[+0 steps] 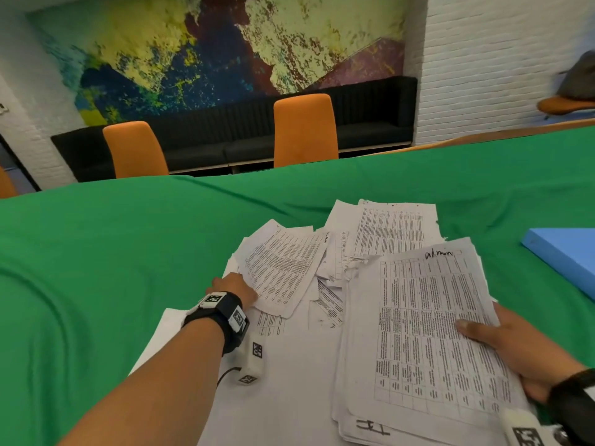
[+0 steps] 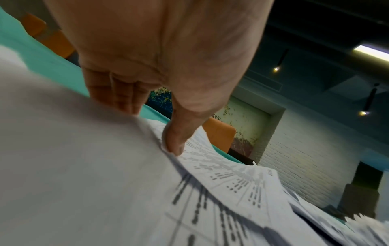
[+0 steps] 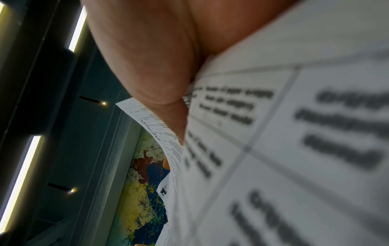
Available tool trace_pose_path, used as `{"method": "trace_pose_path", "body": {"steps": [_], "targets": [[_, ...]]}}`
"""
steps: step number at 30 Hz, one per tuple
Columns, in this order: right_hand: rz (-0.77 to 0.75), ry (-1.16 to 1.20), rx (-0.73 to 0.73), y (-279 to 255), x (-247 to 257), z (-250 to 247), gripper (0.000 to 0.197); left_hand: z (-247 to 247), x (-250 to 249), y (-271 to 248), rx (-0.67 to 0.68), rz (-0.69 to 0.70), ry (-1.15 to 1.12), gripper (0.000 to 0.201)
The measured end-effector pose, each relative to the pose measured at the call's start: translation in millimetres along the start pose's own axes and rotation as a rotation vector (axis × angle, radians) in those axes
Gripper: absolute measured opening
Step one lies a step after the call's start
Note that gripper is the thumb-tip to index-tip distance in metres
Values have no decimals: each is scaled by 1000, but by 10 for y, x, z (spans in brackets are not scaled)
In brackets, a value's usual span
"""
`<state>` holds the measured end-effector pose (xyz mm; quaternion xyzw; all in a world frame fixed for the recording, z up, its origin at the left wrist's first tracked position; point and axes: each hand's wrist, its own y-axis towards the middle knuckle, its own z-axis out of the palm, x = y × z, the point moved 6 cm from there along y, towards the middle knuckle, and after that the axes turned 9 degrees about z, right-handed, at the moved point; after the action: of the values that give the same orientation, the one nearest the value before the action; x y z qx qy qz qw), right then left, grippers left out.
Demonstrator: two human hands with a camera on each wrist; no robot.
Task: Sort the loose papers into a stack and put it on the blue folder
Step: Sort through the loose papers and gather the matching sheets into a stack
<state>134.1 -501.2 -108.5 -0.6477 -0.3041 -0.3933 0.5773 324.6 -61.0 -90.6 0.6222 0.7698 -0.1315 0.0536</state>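
Papers in a gathered stack (image 1: 428,342) lie nearest, pinched by the right hand (image 1: 521,346), thumb on top. The left hand (image 1: 236,289) pinches one loose printed sheet (image 1: 283,268); its thumb (image 2: 175,139) presses the top. Best to lift that sheet slowly and square it onto the stack. The blue folder (image 1: 566,255) waits far right, cut off. Fingers under the paper stay hidden.

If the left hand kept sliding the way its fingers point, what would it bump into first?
Probably the loose sheet right ahead: the left hand already touches its near edge, thumb on the paper. Past that lie more scattered papers, then bare green cloth. Depth is hard to judge here.
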Motion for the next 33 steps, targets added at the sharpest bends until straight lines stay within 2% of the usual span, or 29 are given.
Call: {"method": "trace_pose_path", "body": {"steps": [2,5,7,10,11,13,14,15,16,18,19,20,21,23,24,26,29,33], "targets": [[1,7,2,-11,3,9,26,-4,1,-9,2,16,-20,24],[1,14,-1,-22,10,18,27,-55,8,-44,-12,28,-57,26],[5,4,-7,-34,14,22,28,-92,22,-58,19,21,-84,16],[3,-5,-10,-36,15,17,27,-149,38,-145,176,6,-113,13],[3,-7,-7,-39,18,23,27,-175,44,-191,222,2,-203,10],[1,-14,-4,-39,20,26,27,-332,75,-263,277,-14,-338,25],[2,-21,-3,-34,15,23,27,-462,122,-226,243,-13,-268,43],[4,-29,-1,-28,12,26,27,-633,170,-166,136,-18,-160,62],[6,-34,-2,-42,16,18,28,-826,188,-104,-34,-15,-57,78],[14,-41,-3,-27,8,13,28,-1084,166,-52,-362,37,-58,81],[18,-43,-3,-19,5,9,28,-1097,112,-31,-429,88,-70,80],[23,-42,0,-10,1,9,28,-1000,64,28,-404,133,-61,85],[24,-38,0,2,-3,11,28,-854,32,79,-323,141,-63,93],[26,-24,-8,23,-13,16,29,-491,87,209,-105,62,-128,109],[28,-12,-13,28,-17,23,31,-351,138,277,-37,14,-137,110],[28,9,-23,34,-15,36,38,-239,204,376,42,-27,-114,97],[26,14,-21,39,3,49,49,-232,136,479,101,-15,-185,74],[22,-7,-17,27,12,52,47,-323,76,512,116,-8,-316,62]]}}
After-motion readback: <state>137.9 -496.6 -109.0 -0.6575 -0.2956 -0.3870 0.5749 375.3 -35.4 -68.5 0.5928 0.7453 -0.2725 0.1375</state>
